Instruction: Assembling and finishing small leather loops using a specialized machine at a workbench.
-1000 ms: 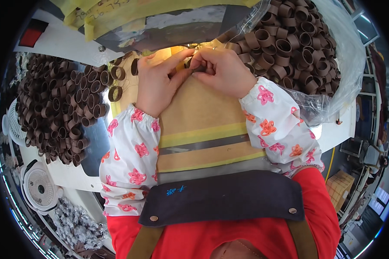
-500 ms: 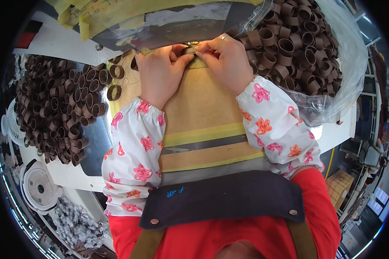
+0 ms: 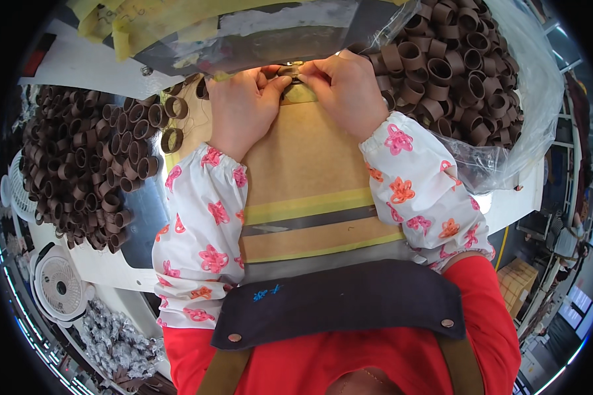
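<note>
Under the lower edge of a sewing machine head (image 3: 277, 41), both hands meet at a small brown loop (image 3: 288, 71), mostly hidden by my fingers. My left hand (image 3: 244, 99) pinches its left side between thumb and forefinger. On the other side, the thumb and fingertips of my right hand (image 3: 346, 89) close on its right edge. Lit metal parts of the machine (image 3: 292, 64) show just beyond the fingertips. Tan board (image 3: 310, 151) with yellow tape strips covers the work surface between my forearms.
A big heap of brown loops (image 3: 79, 164) lies to the left, with a few loose ones (image 3: 172, 139) near my left wrist. More loops (image 3: 448, 72) fill a clear plastic bag (image 3: 537, 99) on the right. A white fan (image 3: 59, 286) stands at lower left.
My left hand and forearm have shifted slightly left, and its thumb has moved a little away from the right fingertips. The right hand stays almost in place.
</note>
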The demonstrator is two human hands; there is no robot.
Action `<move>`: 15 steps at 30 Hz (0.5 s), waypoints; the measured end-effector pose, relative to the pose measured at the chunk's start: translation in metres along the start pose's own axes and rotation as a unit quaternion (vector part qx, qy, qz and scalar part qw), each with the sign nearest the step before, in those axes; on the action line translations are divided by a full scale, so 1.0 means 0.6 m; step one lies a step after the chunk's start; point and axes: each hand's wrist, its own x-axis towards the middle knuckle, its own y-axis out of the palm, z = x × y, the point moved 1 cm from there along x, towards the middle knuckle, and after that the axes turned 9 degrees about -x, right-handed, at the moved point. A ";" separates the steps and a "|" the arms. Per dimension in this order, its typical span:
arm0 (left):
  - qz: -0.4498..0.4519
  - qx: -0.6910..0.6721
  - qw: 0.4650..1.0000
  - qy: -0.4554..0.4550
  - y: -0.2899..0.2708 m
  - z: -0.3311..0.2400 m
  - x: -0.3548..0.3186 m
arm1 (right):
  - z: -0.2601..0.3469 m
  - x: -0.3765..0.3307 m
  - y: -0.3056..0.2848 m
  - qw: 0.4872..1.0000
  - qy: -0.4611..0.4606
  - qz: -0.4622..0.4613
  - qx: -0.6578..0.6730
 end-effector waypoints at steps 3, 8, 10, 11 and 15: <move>0.039 -0.003 0.998 -0.054 -0.005 -0.003 0.000 | -0.002 0.000 0.001 1.000 0.004 0.004 -0.012; 0.030 0.010 0.999 -0.031 -0.006 -0.009 0.002 | -0.005 -0.002 0.004 0.999 0.004 -0.003 -0.034; 0.023 0.019 0.999 -0.023 -0.007 -0.011 -0.001 | -0.004 -0.002 0.005 1.000 0.008 -0.001 -0.028; 0.014 0.015 1.000 -0.011 -0.005 -0.010 0.000 | -0.003 -0.001 0.004 1.000 0.010 0.000 -0.025; 0.009 0.020 1.000 0.010 -0.002 -0.002 0.001 | 0.002 0.001 0.000 0.999 0.030 0.026 -0.023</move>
